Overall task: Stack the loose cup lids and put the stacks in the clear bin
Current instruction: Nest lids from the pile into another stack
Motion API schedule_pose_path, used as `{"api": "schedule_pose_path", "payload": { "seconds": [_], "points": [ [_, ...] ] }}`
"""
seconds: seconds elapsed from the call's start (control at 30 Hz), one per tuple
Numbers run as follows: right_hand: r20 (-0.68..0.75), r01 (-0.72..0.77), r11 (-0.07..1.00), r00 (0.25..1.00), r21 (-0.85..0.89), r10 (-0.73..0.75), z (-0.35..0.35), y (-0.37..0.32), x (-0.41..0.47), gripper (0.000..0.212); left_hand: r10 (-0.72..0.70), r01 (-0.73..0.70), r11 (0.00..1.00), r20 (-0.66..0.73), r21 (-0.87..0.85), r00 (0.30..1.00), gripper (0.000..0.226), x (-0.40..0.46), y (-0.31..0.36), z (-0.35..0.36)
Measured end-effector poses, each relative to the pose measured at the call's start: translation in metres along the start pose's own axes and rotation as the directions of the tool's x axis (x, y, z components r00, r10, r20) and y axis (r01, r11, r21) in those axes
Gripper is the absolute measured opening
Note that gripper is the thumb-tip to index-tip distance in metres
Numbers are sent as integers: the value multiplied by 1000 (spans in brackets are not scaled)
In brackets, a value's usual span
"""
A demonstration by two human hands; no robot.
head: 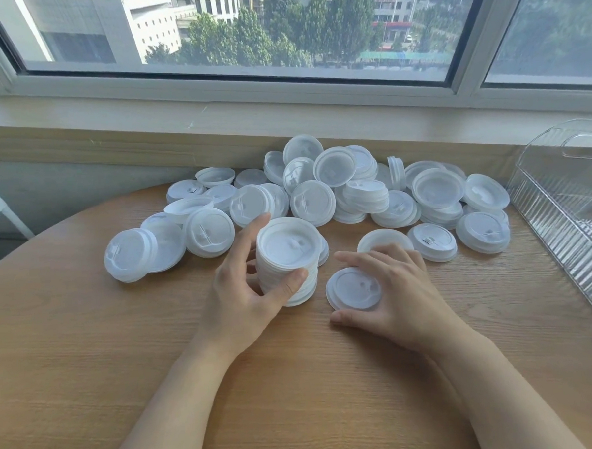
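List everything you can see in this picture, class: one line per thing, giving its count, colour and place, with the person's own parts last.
Loose cup lids: dozens, too many to count, translucent white, heaped on the table's far side under the window.
Lid stack: one, white, centre of the table, gripped by the left hand.
Single lid: one, white, flat on the table right of the stack, under the right hand's fingers.
Clear bin: one, transparent and ribbed, right edge of the table, no lids visible inside.
Table: one, light wood.
Window: one, white-framed, behind the table.
Left hand: one, curled round the stack.
Right hand: one, picking at the single lid.
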State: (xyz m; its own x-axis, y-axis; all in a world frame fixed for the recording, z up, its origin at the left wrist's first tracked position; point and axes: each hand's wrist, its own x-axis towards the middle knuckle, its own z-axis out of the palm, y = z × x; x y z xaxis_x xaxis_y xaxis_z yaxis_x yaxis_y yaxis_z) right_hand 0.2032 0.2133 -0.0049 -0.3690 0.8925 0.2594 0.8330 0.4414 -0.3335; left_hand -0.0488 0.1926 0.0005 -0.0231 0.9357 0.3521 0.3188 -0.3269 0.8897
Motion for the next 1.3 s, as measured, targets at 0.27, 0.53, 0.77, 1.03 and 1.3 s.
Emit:
{"api": "schedule_pose_path", "payload": {
  "seconds": [0.27,0.53,0.77,1.03,1.3],
  "points": [
    [-89,77,991,994,109,-67,2,-2,3,99,11,-11,1000,-2,9,1000,85,0,2,0],
    [-236,114,972,970,207,-64,2,-8,2,84,19,-19,1000,7,16,1000,85,1,0,1],
    [-254,117,965,966,235,-56,9,-5,4,60,19,-19,1000,13,21,1000,86,1,-5,0],
    [-302,64,943,952,327,41,5,-11,2,65,21,-22,1000,19,16,1000,87,1,-4,0],
    [-347,94,883,934,459,81,3,-15,2,86,22,-22,1000,25,8,999,87,1,-4,0]
  ]
}}
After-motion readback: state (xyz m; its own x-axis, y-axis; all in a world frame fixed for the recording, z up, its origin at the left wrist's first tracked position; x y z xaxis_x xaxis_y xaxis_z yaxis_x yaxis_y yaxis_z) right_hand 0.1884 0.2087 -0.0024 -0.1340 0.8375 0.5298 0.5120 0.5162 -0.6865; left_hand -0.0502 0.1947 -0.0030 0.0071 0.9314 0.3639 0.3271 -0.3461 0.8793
